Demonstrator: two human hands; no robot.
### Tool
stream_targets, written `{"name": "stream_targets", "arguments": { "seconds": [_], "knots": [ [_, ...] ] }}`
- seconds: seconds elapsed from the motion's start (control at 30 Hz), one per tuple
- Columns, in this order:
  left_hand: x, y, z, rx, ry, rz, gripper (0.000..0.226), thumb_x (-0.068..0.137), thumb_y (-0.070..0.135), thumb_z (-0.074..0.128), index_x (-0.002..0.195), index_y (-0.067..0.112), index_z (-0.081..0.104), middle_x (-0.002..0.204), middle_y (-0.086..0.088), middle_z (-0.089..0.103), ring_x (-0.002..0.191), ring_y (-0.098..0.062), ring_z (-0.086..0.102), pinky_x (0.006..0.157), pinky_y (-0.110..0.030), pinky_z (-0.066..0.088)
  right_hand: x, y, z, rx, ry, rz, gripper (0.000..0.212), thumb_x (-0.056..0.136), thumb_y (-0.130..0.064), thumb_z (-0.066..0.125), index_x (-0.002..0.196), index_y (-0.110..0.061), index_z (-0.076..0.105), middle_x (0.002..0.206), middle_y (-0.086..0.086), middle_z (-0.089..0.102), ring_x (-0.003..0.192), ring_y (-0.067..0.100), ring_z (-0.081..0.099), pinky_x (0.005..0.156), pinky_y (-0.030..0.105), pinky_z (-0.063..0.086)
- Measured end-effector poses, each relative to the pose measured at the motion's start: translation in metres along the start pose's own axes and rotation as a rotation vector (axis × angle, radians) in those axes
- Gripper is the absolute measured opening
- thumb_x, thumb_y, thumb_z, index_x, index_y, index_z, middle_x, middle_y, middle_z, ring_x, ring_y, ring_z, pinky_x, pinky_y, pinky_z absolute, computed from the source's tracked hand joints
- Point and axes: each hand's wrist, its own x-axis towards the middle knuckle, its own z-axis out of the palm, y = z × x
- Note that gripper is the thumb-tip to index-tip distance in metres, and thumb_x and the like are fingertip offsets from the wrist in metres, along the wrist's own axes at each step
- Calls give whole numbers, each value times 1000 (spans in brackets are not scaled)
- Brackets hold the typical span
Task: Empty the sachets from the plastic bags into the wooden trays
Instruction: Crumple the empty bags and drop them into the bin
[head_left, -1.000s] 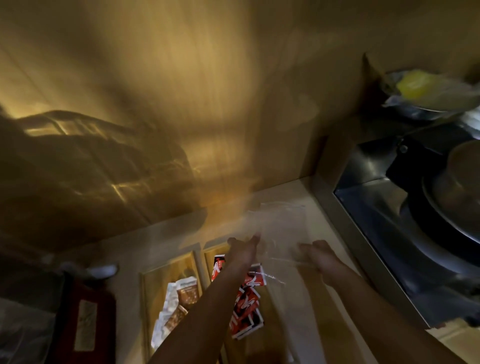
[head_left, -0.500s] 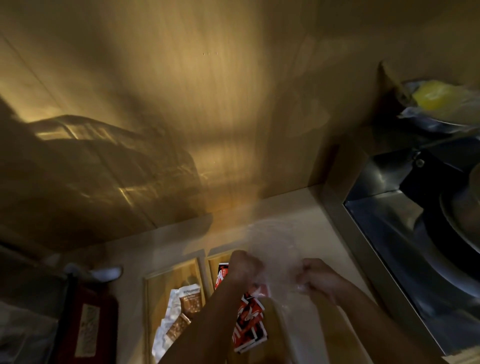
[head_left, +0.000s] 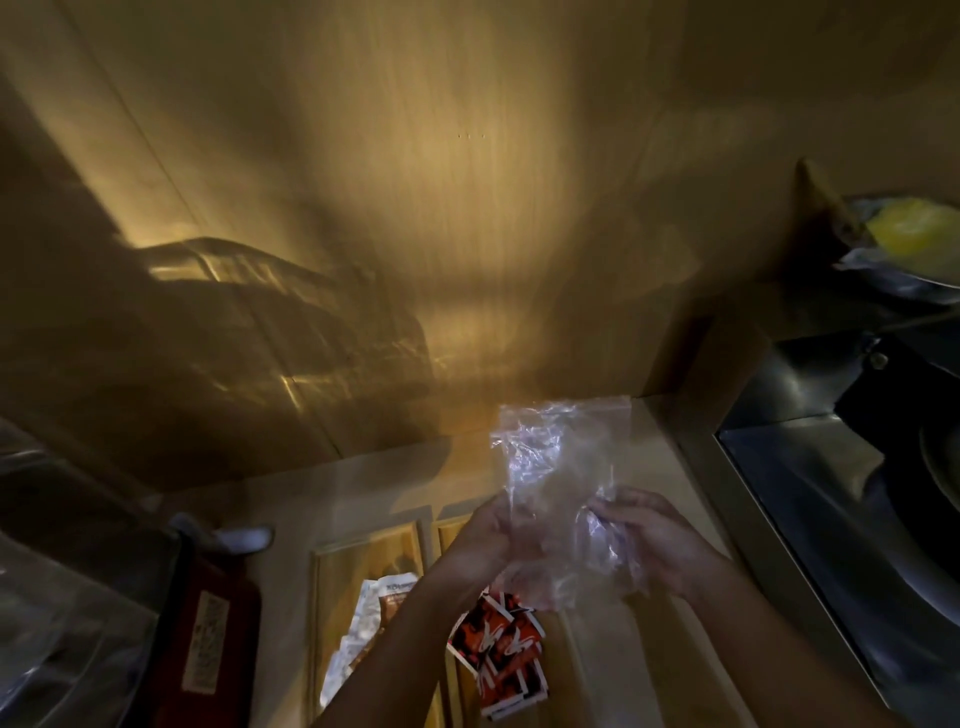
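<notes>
Low in the frame, right of centre, both hands hold one clear plastic bag (head_left: 558, 467) above the trays. The left hand (head_left: 491, 535) has its fingers curled shut on the bag's left side; the right hand (head_left: 649, 543) has its fingers closed on the crumpled lower right part. The bag stands up between them, wrinkled and see-through, and it looks empty: no sachet shows inside it.

Below the hands, two wooden trays lie side by side on the pale counter (head_left: 337, 493). The left tray (head_left: 363, 551) holds white and brown sachets (head_left: 374, 608) in a loose heap. The right tray (head_left: 448, 525), mostly hidden by the left forearm, holds red sachets (head_left: 501, 654) with white edges, piled just under the bag.

Judging from this, at least two lots of sachets are already in the trays, and the bag in hand seems spent, so it probably needs setting aside. Whether more full bags wait cannot be told: the lower left of the frame is dark, with a red box (head_left: 208, 639) and something glossy beside it, too dim to identify. A steel sink (head_left: 810, 499) runs along the right edge.
</notes>
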Motion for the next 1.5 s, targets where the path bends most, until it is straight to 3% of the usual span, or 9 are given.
{"name": "stream_targets", "arguments": {
  "seconds": [0.17,0.27,0.37,0.53,0.73,0.93,1.07,1.3,1.5],
  "knots": [
    [-7,4,-8,-108,182,74,19,85,22,64,77,4,68,74,-8,67,68,-21,63,62,-27,50,-6,-9,11,10,-37,-74,29,62,-9,73,89,3,66,93,19,71,85,30,67,78,41,54],
    [-7,4,-10,-101,218,78,12,84,5,63,73,8,66,68,-3,65,54,-11,60,49,-18,47,-5,-9,15,-2,-42,-95,15,60,-5,73,74,-9,67,86,14,69,82,28,64,74,39,52],
    [-9,7,-11,-136,212,78,23,77,-8,64,83,13,68,72,-1,74,64,-13,70,55,-22,53,-9,-13,21,-19,-88,-152,17,67,-6,70,84,-7,69,91,14,72,84,27,67,75,36,53],
    [-10,8,-13,-109,371,125,29,80,14,70,53,16,59,54,-3,53,52,-17,48,54,-26,40,-5,-19,26,-127,4,-229,12,75,-11,70,77,0,67,98,32,68,85,43,65,84,47,50],
    [-18,19,-18,-95,474,182,32,80,26,70,59,6,55,54,-7,50,44,-13,43,47,-23,38,-6,-31,26,-48,14,-250,13,80,-11,66,84,1,71,90,32,63,77,33,57,71,39,46],
    [-28,31,-26,-273,161,75,10,84,13,65,75,11,62,60,-2,66,51,-16,59,50,-24,47,-13,-38,26,-17,-111,-204,32,69,-16,69,96,1,69,80,16,74,65,22,69,58,29,58],
    [-33,32,-25,-288,159,102,9,85,4,60,91,3,66,69,-7,71,56,-16,67,53,-25,56,-20,-41,21,0,-274,-147,56,57,-20,84,107,-4,67,90,19,72,70,23,70,64,32,60],
    [-37,30,-30,-234,122,191,27,92,2,48,108,13,66,90,-13,71,79,-29,64,69,-35,52,-33,-53,20,81,-258,-171,27,80,11,51,79,-3,74,72,10,75,62,17,72,52,26,58],
    [-43,31,-26,-255,204,179,56,77,-22,32,40,12,57,51,0,62,56,-19,55,46,-21,49,-40,-55,28,-117,-143,-239,38,76,19,44,50,-2,63,75,11,68,73,21,66,61,27,57]
  ]
}}
